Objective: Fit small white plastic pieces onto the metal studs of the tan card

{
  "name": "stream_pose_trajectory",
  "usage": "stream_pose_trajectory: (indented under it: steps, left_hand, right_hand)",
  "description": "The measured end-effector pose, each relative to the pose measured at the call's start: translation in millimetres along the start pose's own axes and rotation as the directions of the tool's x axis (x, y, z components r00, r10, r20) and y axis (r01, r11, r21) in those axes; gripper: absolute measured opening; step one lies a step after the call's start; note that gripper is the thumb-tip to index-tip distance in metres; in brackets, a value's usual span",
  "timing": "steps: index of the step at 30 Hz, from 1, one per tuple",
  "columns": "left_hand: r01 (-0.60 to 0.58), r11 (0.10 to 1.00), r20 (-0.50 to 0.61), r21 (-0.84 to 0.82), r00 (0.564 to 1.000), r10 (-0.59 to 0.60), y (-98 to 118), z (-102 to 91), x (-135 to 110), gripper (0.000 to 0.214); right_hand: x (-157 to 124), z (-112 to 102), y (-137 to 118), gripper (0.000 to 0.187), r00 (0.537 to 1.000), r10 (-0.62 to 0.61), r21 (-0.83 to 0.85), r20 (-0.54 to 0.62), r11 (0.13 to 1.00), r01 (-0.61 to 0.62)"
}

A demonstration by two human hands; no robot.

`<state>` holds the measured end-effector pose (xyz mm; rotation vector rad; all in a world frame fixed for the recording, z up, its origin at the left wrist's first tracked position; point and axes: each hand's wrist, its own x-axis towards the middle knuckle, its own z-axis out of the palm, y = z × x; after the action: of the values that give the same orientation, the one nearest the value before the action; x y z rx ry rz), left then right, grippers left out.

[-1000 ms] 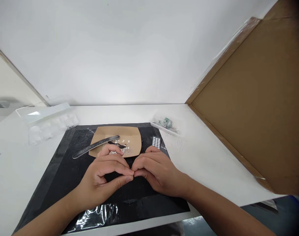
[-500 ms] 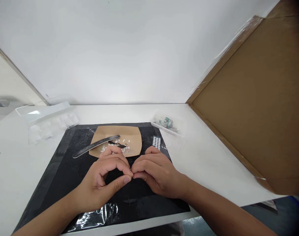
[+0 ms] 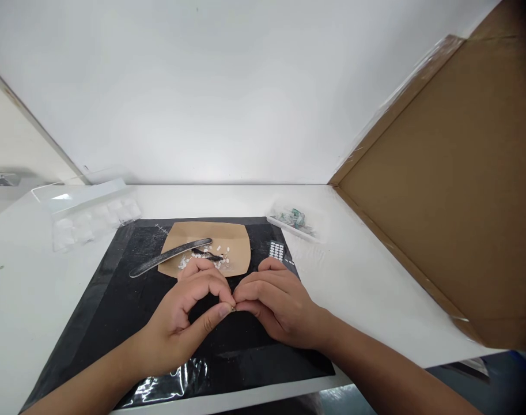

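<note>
My left hand [image 3: 182, 320] and my right hand [image 3: 277, 302] meet fingertip to fingertip over a black mat [image 3: 116, 294]. Both are closed in a pinch on a tiny part [image 3: 233, 308] that I cannot make out. Just behind the hands lies a brown paper sheet [image 3: 234, 242] with several small white pieces [image 3: 204, 256] scattered on it. A dark curved tweezers-like tool [image 3: 170, 256] rests across the paper's left edge. A small sheet of white dots [image 3: 276, 250] lies beside my right hand.
A clear plastic compartment tray [image 3: 87, 213] stands at the back left of the white table [image 3: 366, 276]. A small clear tray with greenish parts [image 3: 295, 222] sits at the back right. A large cardboard panel [image 3: 453, 190] leans along the right side.
My left fingers have curled up a little more into an arch over the pinch. Both hands stay in the same place.
</note>
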<state>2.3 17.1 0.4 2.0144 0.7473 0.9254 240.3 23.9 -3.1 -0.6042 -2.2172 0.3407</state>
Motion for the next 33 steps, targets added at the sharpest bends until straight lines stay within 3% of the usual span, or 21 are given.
stream_pose_trajectory:
  steps: [7,14,20,27,33]
  left_hand:
    - [-0.036,0.999,-0.026,-0.013,0.999,0.036,0.9,-1.0,0.6,0.010]
    - [-0.097,0.995,-0.068,0.033,0.993,0.099,-3.1,0.8,1.6,0.013]
    - [-0.152,0.988,-0.035,0.037,0.988,0.153,-4.0,-1.4,3.9,0.013]
    - [-0.077,0.997,0.041,-0.002,0.996,0.077,1.1,-7.7,3.8,0.011]
    - [-0.039,0.996,0.097,0.077,0.995,0.031,6.0,-8.9,2.2,0.012]
  right_hand:
    - [-0.6,-0.7,2.2,0.004,1.000,0.007,0.050,-0.029,0.999,-0.006]
    - [0.1,1.0,2.4,0.011,0.998,-0.039,0.011,-0.044,0.999,0.040]
    - [-0.1,0.5,1.2,0.010,0.996,-0.074,-0.021,-0.051,0.997,0.073]
    - [-0.3,-0.2,1.2,0.005,0.991,-0.106,-0.055,-0.076,0.993,0.101]
    - [-1.2,2.4,1.7,0.009,0.990,-0.102,-0.099,-0.098,0.991,0.092]
